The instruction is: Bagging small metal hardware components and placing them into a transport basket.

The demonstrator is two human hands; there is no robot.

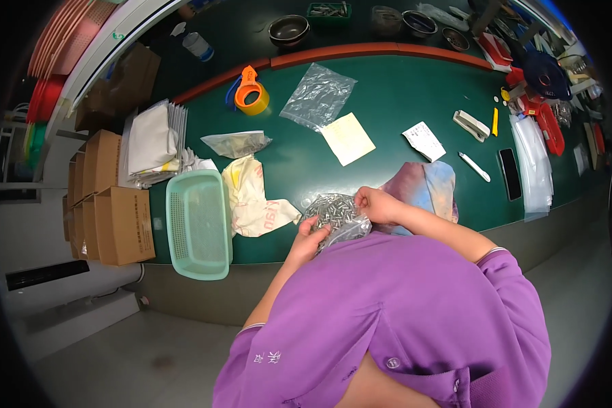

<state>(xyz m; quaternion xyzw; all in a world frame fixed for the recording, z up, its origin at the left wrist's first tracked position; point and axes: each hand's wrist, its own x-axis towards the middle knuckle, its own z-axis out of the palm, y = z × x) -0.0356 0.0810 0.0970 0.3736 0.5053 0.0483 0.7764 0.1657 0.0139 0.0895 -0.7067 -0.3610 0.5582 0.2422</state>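
Observation:
A clear plastic bag (350,230) full of small silvery metal pieces, perhaps screws or pins, lies at the table's near edge in front of me. My left hand (311,236) grips its left side, thumb over the plastic. At the bag's right edge my right hand (376,205) is closed in a pinch; whatever is between those fingertips is too small to make out. Left of the bag spreads a crumpled cream plastic bag (255,204) with red print. Just beyond my right forearm sits a tie-dyed cloth item (428,187).
A mint-green basket (200,224) overhangs the near edge, beside cardboard boxes (121,224). Farther back are an orange tape dispenser (250,92), a clear bag (317,95) and a yellow paper (347,139). A stapler (470,126), cutter (474,166) and phone (509,174) lie right.

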